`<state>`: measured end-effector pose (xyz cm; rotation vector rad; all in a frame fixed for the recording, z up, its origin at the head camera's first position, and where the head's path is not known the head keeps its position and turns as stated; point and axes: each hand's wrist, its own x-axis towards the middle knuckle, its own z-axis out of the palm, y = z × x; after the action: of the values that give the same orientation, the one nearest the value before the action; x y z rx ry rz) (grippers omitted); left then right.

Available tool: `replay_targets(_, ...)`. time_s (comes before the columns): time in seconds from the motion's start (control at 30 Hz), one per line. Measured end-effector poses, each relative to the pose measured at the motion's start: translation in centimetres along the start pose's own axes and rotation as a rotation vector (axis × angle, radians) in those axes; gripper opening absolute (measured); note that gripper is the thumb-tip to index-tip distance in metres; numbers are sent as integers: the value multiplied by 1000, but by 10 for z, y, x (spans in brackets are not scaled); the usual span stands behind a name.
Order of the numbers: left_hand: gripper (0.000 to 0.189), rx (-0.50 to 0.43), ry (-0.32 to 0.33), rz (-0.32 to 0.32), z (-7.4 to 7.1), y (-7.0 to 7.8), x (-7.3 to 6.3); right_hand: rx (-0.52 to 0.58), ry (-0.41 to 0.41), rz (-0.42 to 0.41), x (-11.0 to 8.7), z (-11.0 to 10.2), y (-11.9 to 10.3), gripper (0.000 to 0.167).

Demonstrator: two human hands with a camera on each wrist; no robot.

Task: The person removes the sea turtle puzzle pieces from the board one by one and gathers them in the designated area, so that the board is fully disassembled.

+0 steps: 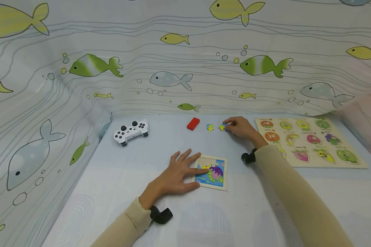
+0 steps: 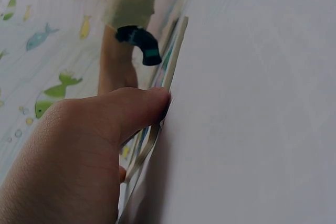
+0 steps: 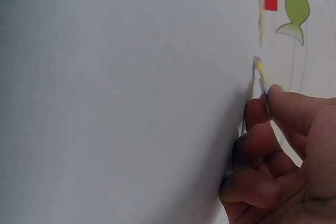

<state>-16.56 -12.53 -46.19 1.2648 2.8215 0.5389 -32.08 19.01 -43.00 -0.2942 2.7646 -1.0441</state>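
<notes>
Here's the blue-and-yellow puzzle piece (image 1: 221,127), pinched in the right hand (image 1: 241,128) at the table's far side! A loose piece (image 1: 210,128) lies near, then the red block (image 1: 193,124). Closer to me, the left hand (image 1: 178,174), fingers spread wide, rests on the puzzle tray (image 1: 214,187).

Head view forward-down, wrist views close, apparently sideways

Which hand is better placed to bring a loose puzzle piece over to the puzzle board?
The right hand, I'd judge: it pinches a puzzle piece. The left hand rests outspread on the puzzle board, away from the loose pieces, so it seems better suited to steadying.
</notes>
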Motion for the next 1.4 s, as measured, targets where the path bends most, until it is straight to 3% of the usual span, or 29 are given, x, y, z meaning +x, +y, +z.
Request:
replay_targets(0.47,51,3,-8,-10,2,-1,0,-54,3,-24,5,4,1,41)
replay_targets(0.93,51,14,-10,-14,3,-3,0,-165,39,26,9,7,-3,45)
replay_targets(1.4,50,1,5,-8,1,-1,0,-178,33,62,9,7,-5,49)
